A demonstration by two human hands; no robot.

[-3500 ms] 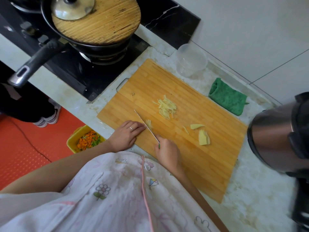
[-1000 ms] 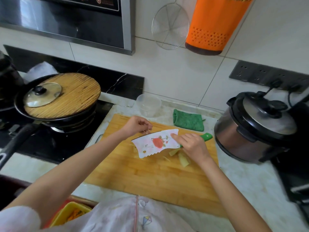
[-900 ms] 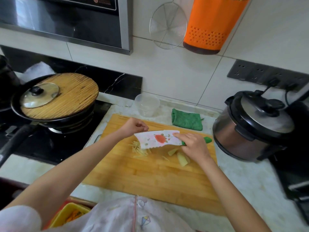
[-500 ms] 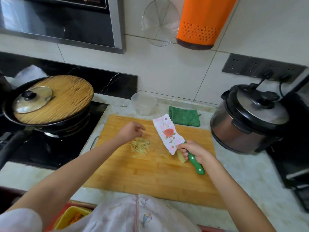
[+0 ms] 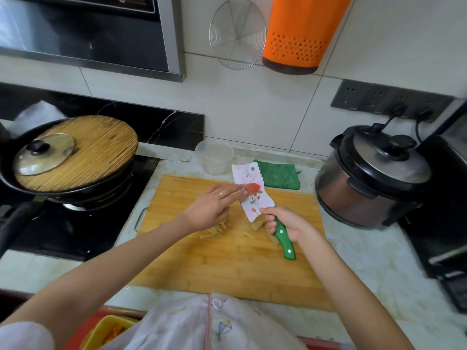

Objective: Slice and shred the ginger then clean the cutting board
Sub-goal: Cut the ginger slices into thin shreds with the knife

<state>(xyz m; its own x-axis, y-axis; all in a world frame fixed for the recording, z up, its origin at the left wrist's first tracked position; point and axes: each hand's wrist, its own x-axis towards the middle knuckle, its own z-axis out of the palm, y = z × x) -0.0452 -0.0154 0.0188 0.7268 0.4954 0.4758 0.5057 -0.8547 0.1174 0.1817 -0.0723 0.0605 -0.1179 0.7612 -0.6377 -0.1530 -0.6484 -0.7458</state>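
Observation:
A bamboo cutting board (image 5: 227, 269) lies on the marble counter. My right hand (image 5: 288, 222) grips the green handle of a cleaver (image 5: 252, 192) whose white flower-printed blade is raised flat side up. My left hand (image 5: 211, 205) reaches across with fingers stretched out, their tips touching the blade's face. A small heap of ginger shreds (image 5: 214, 229) lies on the board under my left hand. Unshredded ginger slices (image 5: 259, 224) sit beside the blade's heel, partly hidden by my right hand.
A black pan with a round bamboo cover and glass lid (image 5: 73, 157) sits on the stove at left. Behind the board stand a clear plastic cup (image 5: 214, 157) and a green cloth (image 5: 278, 174). A rice cooker (image 5: 371, 178) is at right. A yellow bin (image 5: 106, 332) is below the counter edge.
The view lifted from looking down at chopping to the whole counter. My right hand raised the cleaver and turned its blade flat side up; my left hand moved from the shreds onto the blade.

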